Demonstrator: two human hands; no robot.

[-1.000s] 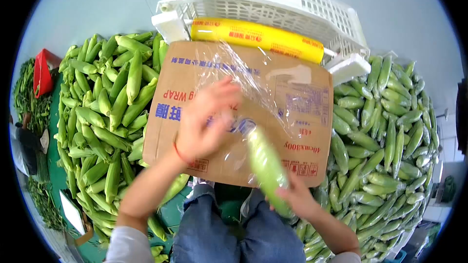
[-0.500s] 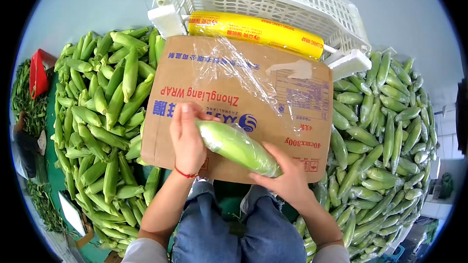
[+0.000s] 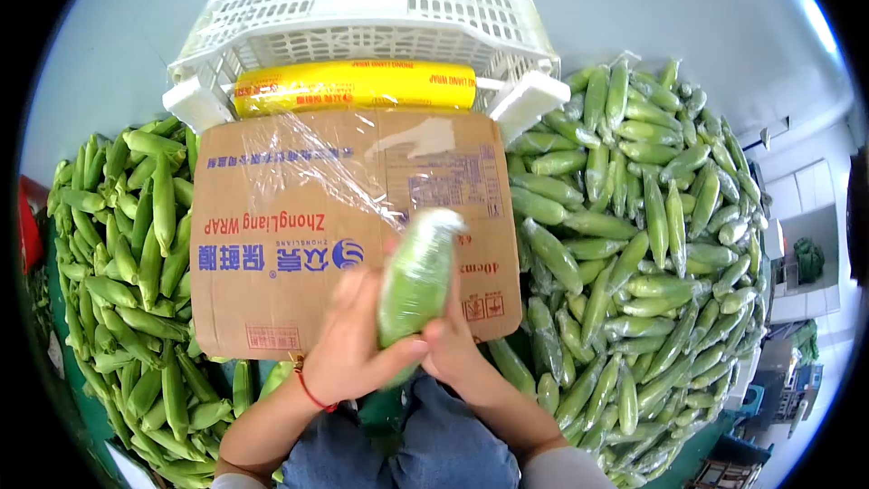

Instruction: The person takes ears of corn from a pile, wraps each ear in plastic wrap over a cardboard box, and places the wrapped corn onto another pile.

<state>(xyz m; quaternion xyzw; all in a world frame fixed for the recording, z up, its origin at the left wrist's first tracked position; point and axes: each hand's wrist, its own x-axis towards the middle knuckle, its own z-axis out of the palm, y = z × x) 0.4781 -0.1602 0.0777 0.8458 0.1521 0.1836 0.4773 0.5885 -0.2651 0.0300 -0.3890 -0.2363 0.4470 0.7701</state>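
Observation:
An ear of corn (image 3: 416, 276) in its green husk, covered in clear plastic film, stands nearly upright over the near part of the cardboard box (image 3: 244, 308). My left hand (image 3: 358, 340) is closed around its lower part, with the thumb across the front. From the other side, my right hand (image 3: 448, 344) grips the lower end; some of its fingers are hidden behind the corn. A yellow roll of plastic wrap (image 3: 353, 86) lies beyond the box, and loose clear film (image 3: 308, 158) stretches over the cardboard.
A white slatted crate (image 3: 362, 0) stands behind the roll. Unwrapped corn (image 3: 136, 281) is heaped on the left, and film-wrapped corn (image 3: 634, 308) on the right. A red object (image 3: 32, 222) shows at the far left edge.
The corn has turned from lying slantwise between my hands to nearly upright. Both hands have come together at its lower end. The view has shifted right.

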